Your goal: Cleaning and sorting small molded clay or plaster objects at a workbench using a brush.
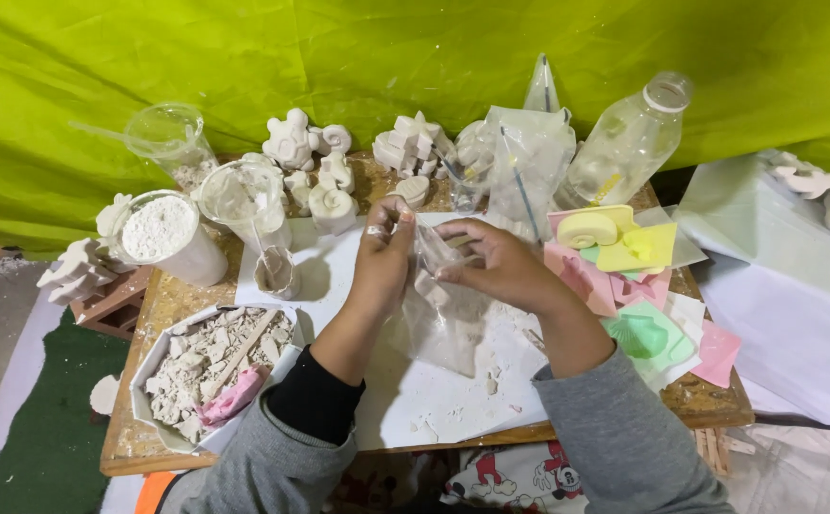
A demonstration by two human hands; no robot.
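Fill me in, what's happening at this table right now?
A person's left hand and right hand hold a clear plastic bag by its top over a white sheet. Plaster figures stand behind; a tray of plaster scraps sits left, coloured moulds right.

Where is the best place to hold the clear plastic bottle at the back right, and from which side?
Probably around the middle of the clear plastic bottle, coming from its right side. It leans to the right, its body is wide, and bags crowd its left.
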